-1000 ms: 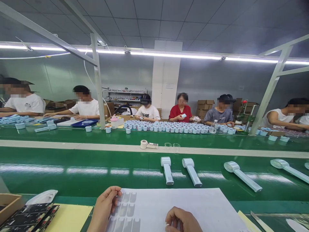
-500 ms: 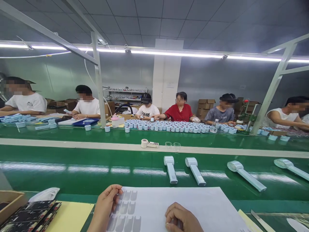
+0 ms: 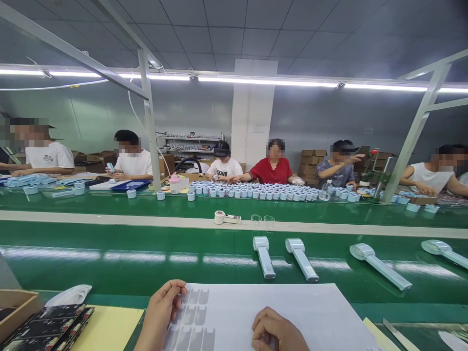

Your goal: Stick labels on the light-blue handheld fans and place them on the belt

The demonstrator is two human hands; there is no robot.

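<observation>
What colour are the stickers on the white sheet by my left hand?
Grey, showing best in the head view.

Near belt (image 3: 124, 278) lies open left of blue devices (image 3: 264, 258).

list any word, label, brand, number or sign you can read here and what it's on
No text is clear enough to quote.
Middle white shirt: dark lettering, too blurred.
Far-left white shirt: dark print, too blurred.
Pale notice on the pillar: too faint and small.
White handheld device: dark marks on its handle, too small to read.
</observation>
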